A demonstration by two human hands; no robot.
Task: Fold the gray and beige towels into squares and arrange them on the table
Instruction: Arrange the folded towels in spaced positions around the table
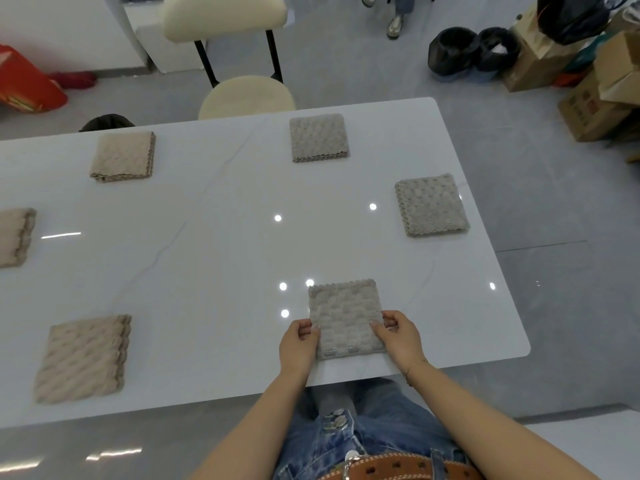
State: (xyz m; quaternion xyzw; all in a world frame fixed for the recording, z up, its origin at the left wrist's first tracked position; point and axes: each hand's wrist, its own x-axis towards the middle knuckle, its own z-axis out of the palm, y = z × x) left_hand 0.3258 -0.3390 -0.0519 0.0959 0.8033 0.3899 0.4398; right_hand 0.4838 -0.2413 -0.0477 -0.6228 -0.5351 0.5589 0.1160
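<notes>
A gray towel [344, 315] folded into a square lies flat near the front edge of the white table [214, 237]. My left hand [298, 346] pinches its left edge and my right hand [398, 336] pinches its right edge. Two more folded gray squares lie farther away, one at the back [318, 137] and one at the right [431, 205]. Three folded beige squares lie on the left side: one at the back [123, 157], one cut off by the left frame edge [14, 237], one at the front [83, 356].
A cream chair [242, 95] stands behind the table's far edge. Cardboard boxes [595, 109] and black bins [450, 53] sit on the floor at the far right. A red bag [24, 84] lies on the floor at the far left.
</notes>
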